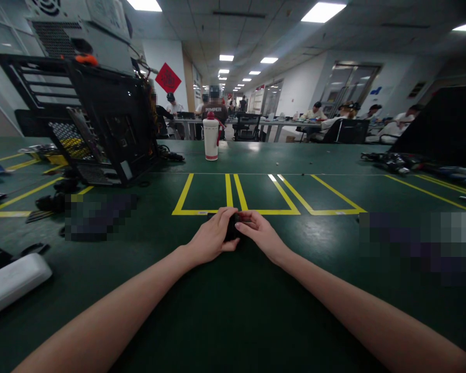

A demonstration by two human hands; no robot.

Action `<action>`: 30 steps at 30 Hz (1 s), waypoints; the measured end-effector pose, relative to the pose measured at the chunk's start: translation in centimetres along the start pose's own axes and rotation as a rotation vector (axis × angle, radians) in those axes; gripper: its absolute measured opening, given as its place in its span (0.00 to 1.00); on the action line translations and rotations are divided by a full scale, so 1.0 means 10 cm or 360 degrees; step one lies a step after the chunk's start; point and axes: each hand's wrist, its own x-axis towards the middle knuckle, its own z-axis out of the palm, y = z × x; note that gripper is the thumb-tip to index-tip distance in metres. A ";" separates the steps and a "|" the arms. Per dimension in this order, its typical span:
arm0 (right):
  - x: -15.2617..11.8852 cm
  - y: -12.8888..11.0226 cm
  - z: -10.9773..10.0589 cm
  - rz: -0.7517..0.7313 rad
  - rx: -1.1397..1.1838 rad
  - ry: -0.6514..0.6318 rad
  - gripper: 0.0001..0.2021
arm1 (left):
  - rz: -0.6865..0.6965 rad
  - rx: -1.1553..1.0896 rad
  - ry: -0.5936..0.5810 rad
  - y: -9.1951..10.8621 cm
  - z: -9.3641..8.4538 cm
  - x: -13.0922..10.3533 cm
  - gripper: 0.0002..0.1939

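Note:
On the green table, just in front of the yellow tape boxes, my two hands meet around a small black object [232,228]. My left hand [214,234] wraps over it from the left, its fingers closed across the top and the thumb below. From the right, my right hand [259,232] touches the object's side with thumb and fingertips held close together. Most of the object lies hidden under my fingers, so its kind cannot be made out.
An open black computer case [104,119] stands at the left with a power supply on top. A white lidded bottle [211,139] stands upright at the back. Cables [390,161] and a black panel [442,124] are at the right, a white case [15,284] at the near left. People sit farther off.

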 end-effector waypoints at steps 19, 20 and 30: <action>0.00 0.00 -0.02 -0.0021 -0.0001 -0.0094 0.12 | -0.0033 0.0013 -0.0002 0.00 0.01 0.00 0.31; 0.00 0.00 -0.03 -0.0040 0.0008 -0.0125 0.12 | -0.0032 0.0008 -0.0003 0.00 0.02 -0.01 0.31; -0.01 -0.03 -0.02 -0.0071 0.0008 -0.0066 0.09 | -0.0056 0.0012 0.0004 0.00 0.02 0.01 0.31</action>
